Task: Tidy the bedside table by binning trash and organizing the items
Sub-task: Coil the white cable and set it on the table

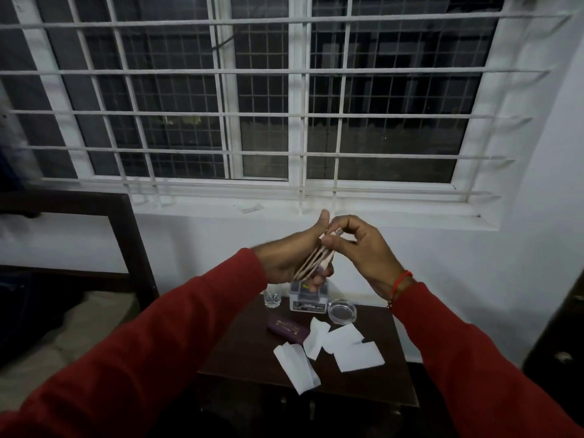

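Note:
Both my hands are raised above the dark wooden bedside table (252, 358), in front of the window sill. My left hand (290, 254) grips a small stack of folded paper notes (311, 259). My right hand (357, 248) pinches the top edge of that stack with thumb and fingertips. On the table lie several white paper pieces (297, 368), a purple case (286, 327), a drinking glass (272, 298), a white box (308, 303) and a round glass ashtray (342, 310). The hands partly hide the box.
A barred window (284, 105) fills the wall above, with a paper scrap (251, 208) on its sill. A dark bed frame (132, 235) stands to the left and dark furniture (565, 343) at the right edge.

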`<state>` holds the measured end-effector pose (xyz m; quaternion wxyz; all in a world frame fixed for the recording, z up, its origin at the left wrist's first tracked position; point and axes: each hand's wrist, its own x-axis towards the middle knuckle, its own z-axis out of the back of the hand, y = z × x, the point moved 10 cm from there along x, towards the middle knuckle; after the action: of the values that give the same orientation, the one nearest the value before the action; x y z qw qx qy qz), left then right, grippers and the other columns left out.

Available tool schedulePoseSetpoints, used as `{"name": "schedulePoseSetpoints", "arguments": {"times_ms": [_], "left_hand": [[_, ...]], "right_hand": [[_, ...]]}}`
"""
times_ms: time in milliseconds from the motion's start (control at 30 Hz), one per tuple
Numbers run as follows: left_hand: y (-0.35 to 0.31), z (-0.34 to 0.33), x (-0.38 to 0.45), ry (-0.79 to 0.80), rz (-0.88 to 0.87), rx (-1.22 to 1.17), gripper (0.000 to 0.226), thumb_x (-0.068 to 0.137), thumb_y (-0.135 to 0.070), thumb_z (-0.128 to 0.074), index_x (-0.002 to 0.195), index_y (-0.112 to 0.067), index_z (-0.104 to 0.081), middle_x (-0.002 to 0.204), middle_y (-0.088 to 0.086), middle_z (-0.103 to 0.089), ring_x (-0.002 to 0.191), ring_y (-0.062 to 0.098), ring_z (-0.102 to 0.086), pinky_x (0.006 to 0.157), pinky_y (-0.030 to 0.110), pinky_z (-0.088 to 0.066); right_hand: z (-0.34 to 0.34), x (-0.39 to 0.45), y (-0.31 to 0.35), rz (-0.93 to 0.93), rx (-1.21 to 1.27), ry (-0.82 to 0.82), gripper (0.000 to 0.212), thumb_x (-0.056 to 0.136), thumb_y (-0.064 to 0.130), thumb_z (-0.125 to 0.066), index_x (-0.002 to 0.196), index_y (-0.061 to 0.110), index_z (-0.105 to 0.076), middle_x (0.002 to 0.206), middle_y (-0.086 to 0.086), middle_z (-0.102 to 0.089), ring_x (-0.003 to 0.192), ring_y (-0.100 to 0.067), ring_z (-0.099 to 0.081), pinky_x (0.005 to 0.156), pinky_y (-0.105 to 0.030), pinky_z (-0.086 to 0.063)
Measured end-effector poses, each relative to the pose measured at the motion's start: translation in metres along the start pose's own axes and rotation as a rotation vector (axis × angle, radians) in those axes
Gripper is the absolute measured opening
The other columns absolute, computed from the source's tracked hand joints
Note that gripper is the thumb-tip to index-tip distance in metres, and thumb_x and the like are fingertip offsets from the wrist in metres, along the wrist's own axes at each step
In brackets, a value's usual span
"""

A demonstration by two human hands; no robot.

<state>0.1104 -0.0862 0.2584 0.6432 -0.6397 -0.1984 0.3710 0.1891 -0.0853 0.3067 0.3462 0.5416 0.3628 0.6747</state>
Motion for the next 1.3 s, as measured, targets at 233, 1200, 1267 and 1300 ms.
{"name": "schedulePoseSetpoints", "arguments": {"times_ms": [233,1200,1267,1300], "left_hand": [[-0.017,-0.002,-0.005,0.002,-0.075,-0.059,0.071,0.099,-0.064,-0.034,0.073,-0.009,-0.069,0.070,0.009,-0.063,0.062,0.019,-0.068,0.062,0.033,-0.062],[-0.044,0.036,-0.095,-1.003,-1.019,0.960,0.032,0.098,-0.024,-0.052,0.107,-0.003,-0.073,0.092,0.009,-0.073,0.069,0.005,-0.055,0.065,0.018,-0.053],[-0.041,0.045,-0.099,-1.059,-1.035,0.941,0.027,0.100,-0.022,-0.055,0.105,-0.003,-0.074,0.094,0.007,-0.074,0.073,0.003,-0.054,0.069,0.018,-0.054],[-0.037,0.050,-0.095,-1.060,-0.995,0.870,0.022,0.099,-0.019,-0.058,0.104,-0.005,-0.075,0.095,0.005,-0.074,0.072,0.002,-0.055,0.070,0.018,-0.054]], "right_hand": [[-0.002,-0.007,-0.005,-0.046,0.219,-0.022,0.022,0.086,0.021,-0.062,0.094,0.002,-0.054,0.072,-0.004,-0.064,0.060,-0.014,-0.060,0.059,-0.024,-0.052],[0.006,-0.023,-0.039,-0.176,0.454,-0.376,0.020,0.102,0.035,-0.044,0.101,0.015,-0.047,0.067,-0.008,-0.049,0.045,-0.014,-0.031,0.049,-0.030,-0.043],[0.007,-0.023,-0.040,-0.185,0.463,-0.370,0.021,0.102,0.035,-0.044,0.103,0.014,-0.046,0.067,-0.010,-0.049,0.044,-0.013,-0.029,0.048,-0.028,-0.041],[0.003,-0.023,-0.039,-0.191,0.474,-0.344,0.021,0.102,0.035,-0.044,0.103,0.014,-0.046,0.066,-0.010,-0.048,0.044,-0.012,-0.028,0.048,-0.027,-0.039]]}}
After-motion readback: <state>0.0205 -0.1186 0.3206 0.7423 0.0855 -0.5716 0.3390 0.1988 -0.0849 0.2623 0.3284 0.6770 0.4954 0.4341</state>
